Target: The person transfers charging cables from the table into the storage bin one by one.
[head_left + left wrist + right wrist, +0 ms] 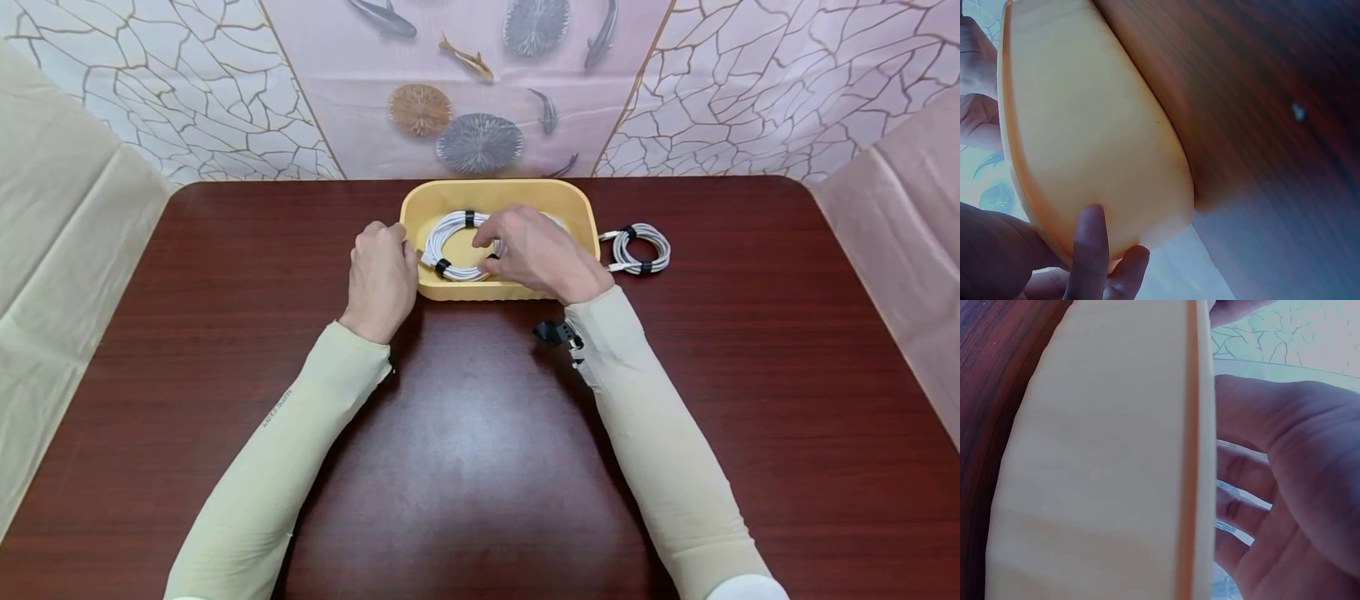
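A yellow bin stands at the table's far edge. Inside, on its left side, lies a coiled white cable bound with black straps. My left hand grips the bin's left end; in the left wrist view its fingers lie against the outer wall. My right hand reaches over the front rim, its bent fingers and thumb spread apart at the coil's right side. In the right wrist view the bin wall hides those fingertips. A bit of white cable shows behind the right hand.
Just right of the bin, a second coiled cable with black straps lies on the dark red wooden table. Patterned cloth hangs behind the table. A small black device sits at the right wrist.
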### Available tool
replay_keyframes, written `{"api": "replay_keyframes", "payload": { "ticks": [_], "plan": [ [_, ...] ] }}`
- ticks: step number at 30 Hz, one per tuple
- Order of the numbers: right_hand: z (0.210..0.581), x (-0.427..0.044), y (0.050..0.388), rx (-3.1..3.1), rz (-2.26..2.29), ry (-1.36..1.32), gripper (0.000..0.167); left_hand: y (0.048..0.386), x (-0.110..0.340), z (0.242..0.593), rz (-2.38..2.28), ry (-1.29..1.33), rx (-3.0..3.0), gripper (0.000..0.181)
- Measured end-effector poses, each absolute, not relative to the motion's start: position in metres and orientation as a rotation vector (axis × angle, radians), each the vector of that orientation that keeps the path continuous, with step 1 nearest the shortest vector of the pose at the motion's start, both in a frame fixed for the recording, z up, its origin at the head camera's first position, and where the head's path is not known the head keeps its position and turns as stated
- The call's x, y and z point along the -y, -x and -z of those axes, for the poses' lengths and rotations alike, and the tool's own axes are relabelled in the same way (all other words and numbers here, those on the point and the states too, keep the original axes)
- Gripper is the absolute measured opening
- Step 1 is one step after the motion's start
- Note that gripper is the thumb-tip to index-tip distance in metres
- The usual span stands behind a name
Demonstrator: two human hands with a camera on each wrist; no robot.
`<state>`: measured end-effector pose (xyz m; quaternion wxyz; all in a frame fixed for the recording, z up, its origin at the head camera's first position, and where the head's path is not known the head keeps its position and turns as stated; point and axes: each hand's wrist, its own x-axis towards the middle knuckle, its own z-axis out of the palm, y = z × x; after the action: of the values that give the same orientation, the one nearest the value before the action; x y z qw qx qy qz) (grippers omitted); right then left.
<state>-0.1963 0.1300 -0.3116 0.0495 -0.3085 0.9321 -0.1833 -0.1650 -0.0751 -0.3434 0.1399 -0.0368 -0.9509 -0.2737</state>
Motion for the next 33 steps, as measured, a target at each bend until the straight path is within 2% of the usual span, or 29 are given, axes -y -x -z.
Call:
{"api": "replay_keyframes", "payload": {
  "ticks": [10,20,33],
  "plan": [
    [0.307,-0.139,0.192,-2.893,0.579,0.919,0.034,0.165,0.076,0.344,0.786,0.098,2.753,0.021],
    [0.297,-0.152,0.187,-2.939,0.639,0.919,0.029,0.165,0.075,0.344,0.796,0.093,2.75,0.02],
    [0.291,-0.171,0.183,-2.908,0.616,0.899,0.035,0.166,0.075,0.344,0.801,0.107,2.745,0.02]
  ]
}}
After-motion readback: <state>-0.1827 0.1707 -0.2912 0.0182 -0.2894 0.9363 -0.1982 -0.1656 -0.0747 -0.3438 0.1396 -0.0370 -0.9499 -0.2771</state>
